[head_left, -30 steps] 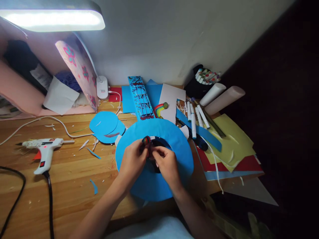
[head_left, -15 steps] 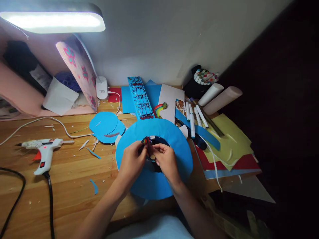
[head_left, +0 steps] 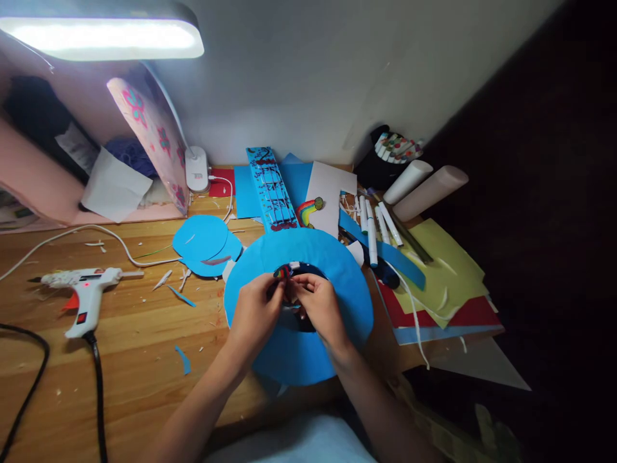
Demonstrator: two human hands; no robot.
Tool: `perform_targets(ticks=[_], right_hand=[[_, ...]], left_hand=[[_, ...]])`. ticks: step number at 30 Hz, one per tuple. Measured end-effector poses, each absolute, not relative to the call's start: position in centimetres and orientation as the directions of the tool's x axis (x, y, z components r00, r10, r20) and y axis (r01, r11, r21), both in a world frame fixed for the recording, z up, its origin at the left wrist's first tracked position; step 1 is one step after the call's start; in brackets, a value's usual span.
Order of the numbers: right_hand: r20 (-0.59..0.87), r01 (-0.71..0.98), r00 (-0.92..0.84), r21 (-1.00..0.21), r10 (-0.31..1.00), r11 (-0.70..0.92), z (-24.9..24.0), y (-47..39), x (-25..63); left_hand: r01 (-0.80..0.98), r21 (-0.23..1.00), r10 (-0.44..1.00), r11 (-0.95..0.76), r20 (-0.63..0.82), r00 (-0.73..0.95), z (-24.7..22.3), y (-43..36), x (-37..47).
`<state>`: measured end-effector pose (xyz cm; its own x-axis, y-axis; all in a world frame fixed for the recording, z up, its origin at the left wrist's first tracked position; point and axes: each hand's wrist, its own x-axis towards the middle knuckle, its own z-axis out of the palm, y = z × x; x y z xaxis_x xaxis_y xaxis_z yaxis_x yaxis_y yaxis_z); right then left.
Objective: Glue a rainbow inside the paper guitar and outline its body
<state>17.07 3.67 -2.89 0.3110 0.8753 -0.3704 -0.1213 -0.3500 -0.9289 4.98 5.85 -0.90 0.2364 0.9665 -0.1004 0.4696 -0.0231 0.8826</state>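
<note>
Pinching a small rainbow-coloured piece (head_left: 281,273) in the left hand (head_left: 259,301), over the dark opening of a blue ring (head_left: 297,360). Bunching the right hand's (head_left: 319,303) fingers close beside; cannot tell of anything gripped there. Beyond, a patterned blue strip (head_left: 270,190); leftward, a white glue gun (head_left: 88,301).

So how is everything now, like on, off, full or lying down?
Desk lamp, lit
Glue gun, lying on its side, red light on
Marker holder, filled
Loose markers, lying down
Blue discs, overlapping
Blue ring, under both hands
Left hand, pinching a striped piece
Right hand, fingers bent, grip unclear
</note>
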Motion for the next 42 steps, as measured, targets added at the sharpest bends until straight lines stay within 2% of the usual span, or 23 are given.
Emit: perform_targets(ticks=[10, 13, 19, 23, 33, 38, 42], right_hand=[[-0.235, -0.009, 0.38, -0.968, 0.895, -0.25, -3.0, 3.6, 16.7], [-0.169, 0.081, 0.41, -0.972, 0.896, -0.221, -2.6, 3.5, 16.7], [0.033, 0.411, 0.384, -0.901, 0.923, -0.139, -1.9, 3.6, 16.5], [0.089, 0.497, 0.327, -0.863, 0.941, -0.091, -1.7, 3.6, 16.5], [0.173, 0.622, 0.202, -0.783, 0.964, 0.01, -2.0, 3.8, 17.0], [0.12, 0.62, 0.109, -0.784, 0.987, 0.027, -1.2, 4.4, 17.9], [0.087, 0.587, 0.103, -0.809, 0.991, 0.01, -1.0, 5.0, 18.4]], left_hand=[[0.479, 0.878, 0.969, -0.015, -0.105, 0.223, -1.0, 5.9, 4.9], [0.486, 0.874, 0.973, -0.013, -0.1, 0.206, -1.2, 5.9, 4.9], [0.488, 0.872, 0.972, -0.026, -0.093, 0.217, -1.2, 5.9, 5.0], [0.5, 0.865, 0.974, -0.035, -0.084, 0.212, -1.2, 5.9, 5.0], [0.492, 0.869, 0.974, -0.049, -0.067, 0.215, -1.2, 6.0, 4.9], [0.486, 0.872, 0.974, -0.059, -0.056, 0.218, -1.3, 6.1, 4.8], [0.497, 0.865, 0.975, -0.077, -0.039, 0.219, -1.3, 6.1, 4.9]])
